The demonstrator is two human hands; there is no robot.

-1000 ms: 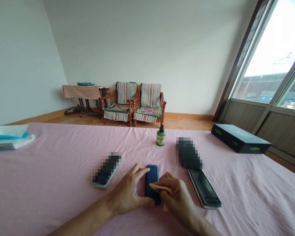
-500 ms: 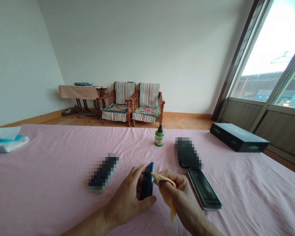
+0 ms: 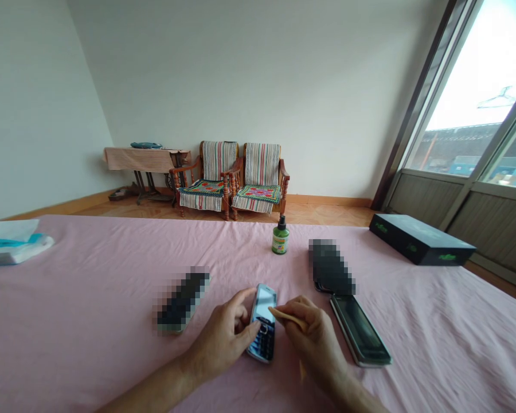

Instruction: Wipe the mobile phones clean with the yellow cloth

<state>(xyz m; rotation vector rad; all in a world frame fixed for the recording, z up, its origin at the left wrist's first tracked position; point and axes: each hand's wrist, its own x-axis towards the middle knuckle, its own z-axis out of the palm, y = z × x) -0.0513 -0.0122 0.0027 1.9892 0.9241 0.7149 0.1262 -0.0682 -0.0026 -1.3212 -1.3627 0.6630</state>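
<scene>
A small keypad phone [image 3: 263, 321] lies face up on the pink tablecloth [image 3: 90, 275], screen and keys showing. My left hand [image 3: 223, 338] grips its left side, thumb on the keypad and forefinger at the top edge. My right hand [image 3: 316, 338] is closed on a small tan cloth [image 3: 289, 317], whose tip touches the phone's right edge. To the right lies a black smartphone [image 3: 360, 337], with another dark phone [image 3: 330, 268] behind it. One more phone [image 3: 181, 298] rests to the left.
A green spray bottle [image 3: 280, 236] stands behind the phones. A black box [image 3: 420, 245] sits at the far right of the table, a tissue pack [image 3: 8, 244] at the far left. Two striped chairs [image 3: 236, 180] and a small table stand against the back wall.
The keypad phone lay blue back up, was tipped onto its edge, and now lies face up. My left hand turned it over; my right hand kept the cloth beside it.
</scene>
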